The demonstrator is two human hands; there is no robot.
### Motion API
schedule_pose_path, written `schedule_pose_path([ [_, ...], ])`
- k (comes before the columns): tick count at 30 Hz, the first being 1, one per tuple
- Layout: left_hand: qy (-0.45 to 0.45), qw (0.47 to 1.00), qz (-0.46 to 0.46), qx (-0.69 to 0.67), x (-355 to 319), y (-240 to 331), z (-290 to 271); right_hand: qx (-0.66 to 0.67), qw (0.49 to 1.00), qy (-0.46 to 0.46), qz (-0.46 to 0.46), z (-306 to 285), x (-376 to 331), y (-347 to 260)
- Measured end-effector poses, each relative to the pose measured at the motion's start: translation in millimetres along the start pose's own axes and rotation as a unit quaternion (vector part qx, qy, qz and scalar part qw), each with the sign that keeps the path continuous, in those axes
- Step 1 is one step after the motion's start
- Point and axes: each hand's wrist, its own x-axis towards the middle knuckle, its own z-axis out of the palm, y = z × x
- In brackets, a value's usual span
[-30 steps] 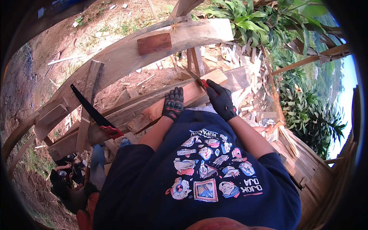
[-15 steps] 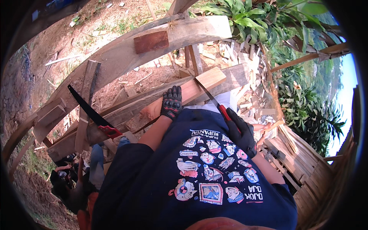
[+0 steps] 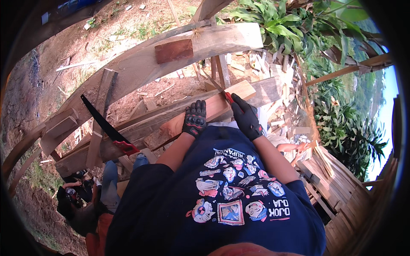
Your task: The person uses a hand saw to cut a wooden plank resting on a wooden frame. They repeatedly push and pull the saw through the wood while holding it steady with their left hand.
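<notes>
My left hand (image 3: 195, 117), in a black glove, lies flat on a reddish wooden beam (image 3: 217, 105), its fingers stretched forward. In a matching glove, my right hand (image 3: 246, 117) grips the red handle of a handsaw (image 3: 220, 88). The saw's blade crosses the beam near its pale far-right end and points away from me. Beneath the beam run longer weathered planks (image 3: 158, 112). A second handsaw (image 3: 106, 127), with a black blade and red handle, rests on the planks to the left, apart from my hands.
Beyond the beam stretches a wide plank (image 3: 136, 59) bearing a reddish wood block (image 3: 174, 51). Wood scraps (image 3: 256, 64) litter the ground. Another person (image 3: 81, 192) is at the lower left; another person's arm (image 3: 288, 147) shows at right, near stacked boards (image 3: 341, 192).
My right hand has pushed the handsaw forward and away from me across the beam. My left hand stays on the beam. The whole view has shifted slightly.
</notes>
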Motion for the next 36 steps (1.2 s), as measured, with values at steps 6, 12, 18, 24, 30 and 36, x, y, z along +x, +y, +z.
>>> schedule_pose_path([
  [6,-0.029,0.998,-0.014,-0.053,-3,4,-26,0.023,0.997,-0.067,0.005,-91,-120,-27],
  [12,-0.046,0.997,0.009,-0.054,2,-3,-30,0.041,0.999,0.014,-0.011,-10,-18,-9],
  [18,0.007,1.0,0.015,-0.009,1,-9,3,0.003,1.0,-0.003,0.0,45,56,2],
  [24,-0.022,0.998,-0.001,-0.056,-3,4,-30,0.058,0.997,-0.038,0.031,-64,-90,-14],
  [30,-0.018,0.999,-0.001,-0.039,-3,2,-26,0.057,0.998,-0.039,-0.003,-96,-137,-19],
  [36,-0.063,0.996,0.002,-0.055,1,0,-37,0.007,1.0,0.025,-0.015,32,12,-1],
])
